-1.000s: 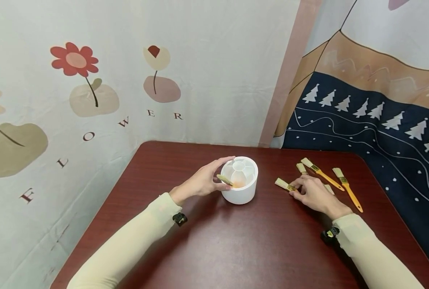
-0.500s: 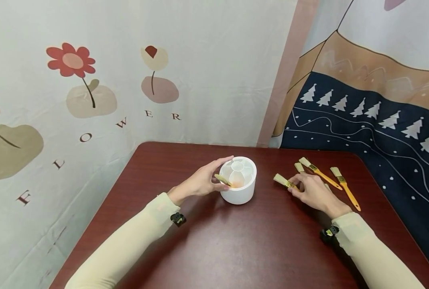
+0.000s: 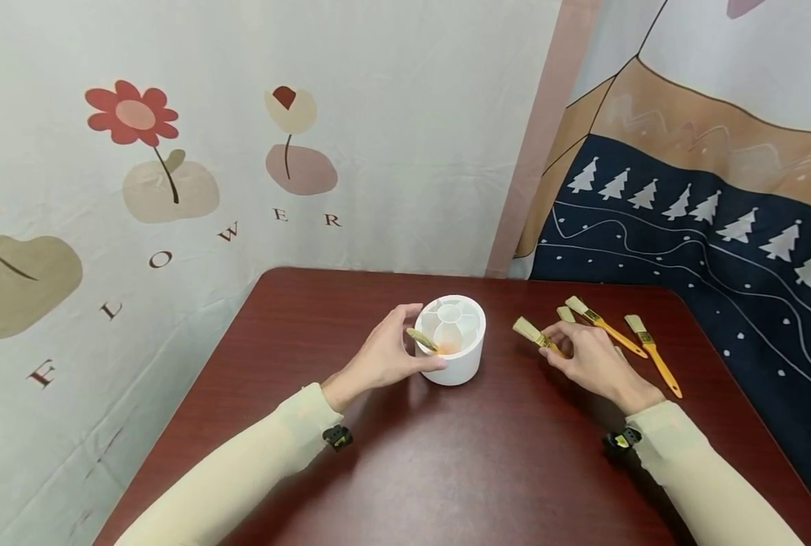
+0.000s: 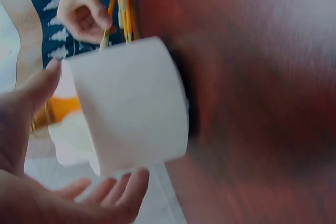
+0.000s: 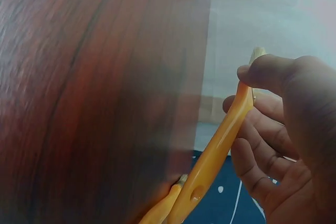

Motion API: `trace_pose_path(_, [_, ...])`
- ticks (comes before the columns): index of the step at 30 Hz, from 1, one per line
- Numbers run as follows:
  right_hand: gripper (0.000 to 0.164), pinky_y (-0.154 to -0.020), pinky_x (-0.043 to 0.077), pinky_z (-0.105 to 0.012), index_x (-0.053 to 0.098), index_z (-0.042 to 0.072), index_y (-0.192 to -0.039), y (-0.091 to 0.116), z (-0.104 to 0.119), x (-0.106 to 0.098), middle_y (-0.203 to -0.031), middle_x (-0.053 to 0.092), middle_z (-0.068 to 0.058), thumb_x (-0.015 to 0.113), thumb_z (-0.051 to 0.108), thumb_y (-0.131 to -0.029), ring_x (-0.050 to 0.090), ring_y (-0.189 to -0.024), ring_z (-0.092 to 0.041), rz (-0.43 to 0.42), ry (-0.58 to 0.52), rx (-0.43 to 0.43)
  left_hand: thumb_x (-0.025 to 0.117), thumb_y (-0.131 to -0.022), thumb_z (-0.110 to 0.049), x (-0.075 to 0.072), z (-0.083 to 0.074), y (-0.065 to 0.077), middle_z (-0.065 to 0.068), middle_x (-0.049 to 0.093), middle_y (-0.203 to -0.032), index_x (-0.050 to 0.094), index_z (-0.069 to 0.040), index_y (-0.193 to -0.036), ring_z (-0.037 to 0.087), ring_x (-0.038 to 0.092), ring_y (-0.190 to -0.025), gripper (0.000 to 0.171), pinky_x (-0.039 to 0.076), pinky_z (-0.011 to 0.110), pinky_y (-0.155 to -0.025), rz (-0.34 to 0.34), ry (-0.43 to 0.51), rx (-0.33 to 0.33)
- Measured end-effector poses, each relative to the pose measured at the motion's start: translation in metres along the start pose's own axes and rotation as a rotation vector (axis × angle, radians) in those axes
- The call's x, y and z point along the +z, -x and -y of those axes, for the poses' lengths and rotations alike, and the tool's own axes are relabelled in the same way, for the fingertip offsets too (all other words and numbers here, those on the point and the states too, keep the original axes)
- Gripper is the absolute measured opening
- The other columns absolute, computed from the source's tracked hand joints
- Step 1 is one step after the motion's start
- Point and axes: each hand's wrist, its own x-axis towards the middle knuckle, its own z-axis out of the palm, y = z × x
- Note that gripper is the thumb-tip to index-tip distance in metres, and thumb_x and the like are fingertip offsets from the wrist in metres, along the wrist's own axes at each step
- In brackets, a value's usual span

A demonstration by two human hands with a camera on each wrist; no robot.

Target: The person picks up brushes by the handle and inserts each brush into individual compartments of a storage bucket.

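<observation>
A white round pen holder point(image 3: 454, 366) with several compartments stands on the table. My left hand point(image 3: 381, 350) holds its left side; in the left wrist view the thumb lies by the rim of the pen holder point(image 4: 134, 108) and the fingers along its opposite wall. One paintbrush point(image 3: 420, 339) leans in the holder, bristles out over the rim, and its orange handle point(image 4: 65, 107) shows beside the thumb. To the right, my right hand point(image 3: 592, 362) pinches another paintbrush point(image 3: 531, 331) between thumb and fingers, bristles pointing left. Its yellow handle point(image 5: 210, 156) slants down from the fingertips in the right wrist view.
Beyond the right hand lie more paintbrushes: one with its whole handle showing point(image 3: 606, 327), one farther right point(image 3: 653, 356), and one partly covered by the hand point(image 3: 565, 315). The dark red table point(image 3: 439, 470) meets printed curtains point(image 3: 405, 152) behind.
My right hand has raised the paintbrush slightly, its bristles shifting up and left. The left hand's thumb has slid farther across the front of the pen holder, and its fingers have drawn back at the rim.
</observation>
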Motion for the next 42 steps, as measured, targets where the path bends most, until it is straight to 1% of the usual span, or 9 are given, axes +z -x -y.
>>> trace_pose_path(3, [0.028,-0.068,0.054,-0.025,0.082,0.011,-0.125,0.0,0.004,-0.002,-0.095,0.078,0.0,0.093,0.015,-0.1,0.064,-0.08,-0.011,-0.021,-0.006,-0.012,0.108,-0.083,-0.035,0.007,-0.005,0.005,0.014,0.067,-0.152,0.055,-0.003,-0.159,0.036,0.072,-0.11,0.098,0.056,0.033,-0.094,-0.065,-0.004,-0.03])
trace_pose_path(7, [0.028,-0.068,0.055,-0.025,0.082,0.011,-0.124,-0.001,0.01,-0.002,-0.092,0.077,0.001,0.094,0.015,-0.099,0.064,-0.079,-0.011,-0.052,-0.008,-0.025,0.107,-0.081,-0.04,0.016,-0.008,0.008,0.012,0.066,-0.141,0.057,-0.004,-0.151,0.028,0.067,-0.107,0.094,0.054,0.032,-0.093,-0.129,0.02,-0.07])
trace_pose_path(10, [0.028,-0.069,0.056,-0.024,0.082,0.01,-0.123,-0.002,0.015,-0.003,-0.092,0.077,0.001,0.094,0.014,-0.098,0.065,-0.079,-0.011,-0.075,-0.007,-0.038,0.107,-0.08,-0.043,0.021,-0.01,0.008,0.012,0.064,-0.139,0.056,-0.004,-0.149,0.025,0.066,-0.111,0.094,0.055,0.035,-0.098,-0.167,0.028,-0.093])
trace_pose_path(14, [0.029,-0.07,0.057,-0.024,0.082,0.009,-0.123,-0.003,0.019,-0.003,-0.091,0.077,0.0,0.095,0.013,-0.097,0.066,-0.078,-0.011,-0.096,-0.01,-0.054,0.107,-0.079,-0.044,0.026,-0.012,0.009,0.015,0.063,-0.14,0.055,-0.002,-0.147,0.03,0.067,-0.122,0.095,0.056,0.043,-0.108,-0.201,0.025,-0.101])
trace_pose_path(19, [0.032,-0.07,0.059,-0.024,0.081,0.009,-0.124,-0.003,0.025,-0.005,-0.092,0.077,0.0,0.096,0.014,-0.097,0.067,-0.079,-0.012,-0.113,-0.013,-0.059,0.106,-0.08,-0.048,0.029,-0.015,0.007,0.016,0.062,-0.146,0.056,-0.001,-0.146,0.036,0.067,-0.133,0.095,0.055,0.05,-0.116,-0.208,0.014,-0.118])
trace_pose_path(25, [0.031,-0.073,0.061,-0.024,0.08,0.008,-0.124,-0.003,0.032,-0.007,-0.095,0.08,-0.002,0.096,0.014,-0.097,0.07,-0.081,-0.012,-0.13,-0.023,-0.062,0.104,-0.08,-0.051,0.031,-0.016,0.007,0.016,0.062,-0.15,0.056,0.001,-0.148,0.038,0.066,-0.137,0.098,0.055,0.053,-0.119,-0.208,-0.007,-0.145])
trace_pose_path(30, [0.031,-0.075,0.063,-0.025,0.08,0.007,-0.123,-0.001,0.039,-0.009,-0.099,0.083,-0.004,0.095,0.015,-0.097,0.073,-0.082,-0.012,-0.136,-0.039,-0.068,0.103,-0.082,-0.05,0.033,-0.015,0.007,0.018,0.063,-0.147,0.055,0.0,-0.149,0.037,0.067,-0.137,0.097,0.056,0.052,-0.118,-0.211,-0.013,-0.144])
trace_pose_path(37, [0.034,-0.074,0.063,-0.021,0.079,0.006,-0.122,-0.001,0.045,-0.008,-0.099,0.084,-0.006,0.097,0.011,-0.094,0.074,-0.081,-0.013,-0.18,-0.058,-0.114,0.102,-0.084,-0.047,0.033,-0.014,0.007,0.016,0.063,-0.147,0.056,-0.002,-0.151,0.036,0.067,-0.137,0.093,0.056,0.051,-0.117,-0.208,-0.014,-0.143])
trace_pose_path(42, [0.034,-0.074,0.065,-0.024,0.08,0.006,-0.121,-0.001,0.051,-0.008,-0.099,0.084,-0.005,0.098,0.01,-0.093,0.075,-0.08,-0.013,-0.206,-0.058,-0.133,0.102,-0.085,-0.045,0.033,-0.012,0.008,0.015,0.064,-0.149,0.056,-0.003,-0.151,0.037,0.067,-0.137,0.091,0.056,0.052,-0.117,-0.202,-0.008,-0.134])
